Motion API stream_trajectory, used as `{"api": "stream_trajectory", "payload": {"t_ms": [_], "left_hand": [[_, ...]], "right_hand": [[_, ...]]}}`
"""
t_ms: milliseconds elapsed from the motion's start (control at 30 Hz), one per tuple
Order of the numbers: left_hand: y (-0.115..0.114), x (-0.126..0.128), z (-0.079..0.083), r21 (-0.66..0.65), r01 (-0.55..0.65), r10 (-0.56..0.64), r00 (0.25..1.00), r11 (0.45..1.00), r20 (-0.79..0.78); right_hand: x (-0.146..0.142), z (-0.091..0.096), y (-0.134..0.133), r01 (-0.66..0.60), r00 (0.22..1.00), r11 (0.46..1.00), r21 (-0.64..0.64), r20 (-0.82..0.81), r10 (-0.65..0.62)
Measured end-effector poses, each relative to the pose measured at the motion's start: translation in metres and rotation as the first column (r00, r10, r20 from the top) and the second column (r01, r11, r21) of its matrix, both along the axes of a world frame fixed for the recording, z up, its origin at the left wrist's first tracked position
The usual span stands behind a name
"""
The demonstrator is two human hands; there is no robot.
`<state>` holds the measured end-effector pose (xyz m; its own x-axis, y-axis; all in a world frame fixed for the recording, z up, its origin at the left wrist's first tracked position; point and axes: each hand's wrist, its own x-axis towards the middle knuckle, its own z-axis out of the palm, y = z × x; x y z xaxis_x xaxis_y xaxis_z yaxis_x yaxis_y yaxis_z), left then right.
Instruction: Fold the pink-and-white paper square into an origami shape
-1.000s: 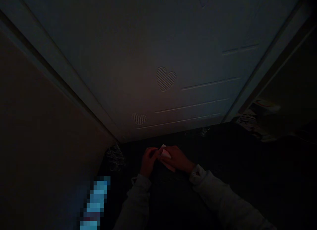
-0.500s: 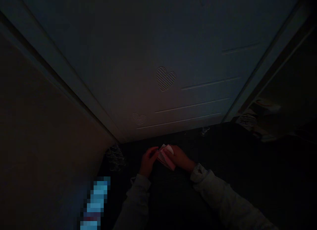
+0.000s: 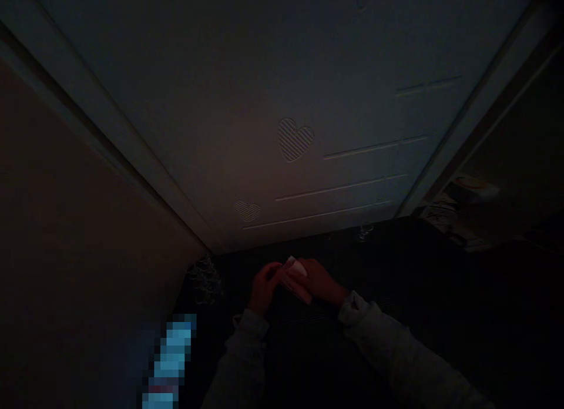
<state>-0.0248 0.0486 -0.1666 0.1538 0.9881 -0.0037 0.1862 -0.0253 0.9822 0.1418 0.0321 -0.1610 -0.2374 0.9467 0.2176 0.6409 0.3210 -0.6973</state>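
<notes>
In dim light a small folded pink-and-white piece, paper or thin cloth, is between my two hands over the dark surface. My right hand is closed around its right side, thumb across the front. From the left, my left hand reaches in with curled fingers, and its fingertips pinch the upper left edge. A pale end of the piece sticks up between the hands. The dimness hides the finer folds and the exact material.
The dark grained tabletop meets a pale panel with grooved hearts and lines. Clear, shiny ring-like pieces lie at the left, and a small clear item by the panel. A blurred-out bright screen is at lower left. Dim clutter stands at right.
My left fingertips have moved right, onto the upper edge of the pink-and-white piece. My right hand has barely shifted. The light on the panel and hands differs slightly.
</notes>
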Motion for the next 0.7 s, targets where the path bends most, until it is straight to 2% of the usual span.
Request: {"api": "stream_trajectory", "payload": {"t_ms": [233,400,533,700], "left_hand": [[-0.0029,0.0023,0.0047,-0.014,0.022,-0.022,1.000,1.000,0.014],[-0.0029,0.0023,0.0061,0.007,-0.003,0.003,1.000,1.000,-0.022],[-0.0029,0.0030,0.0086,0.014,-0.036,0.037,0.998,0.999,-0.056],[-0.0031,0.0031,0.0084,0.014,-0.050,0.051,0.997,0.999,-0.057]], "right_hand": [[-0.0016,-0.0002,0.0022,0.013,0.989,0.995,-0.094,-0.142,-0.027],[0.0008,0.0020,-0.0014,0.003,0.999,0.999,-0.034,-0.045,-0.005],[0.0000,0.0027,-0.0018,0.028,0.998,0.999,-0.032,0.048,-0.026],[-0.0013,0.0036,-0.0009,0.009,0.999,1.000,-0.023,0.035,-0.008]]}}
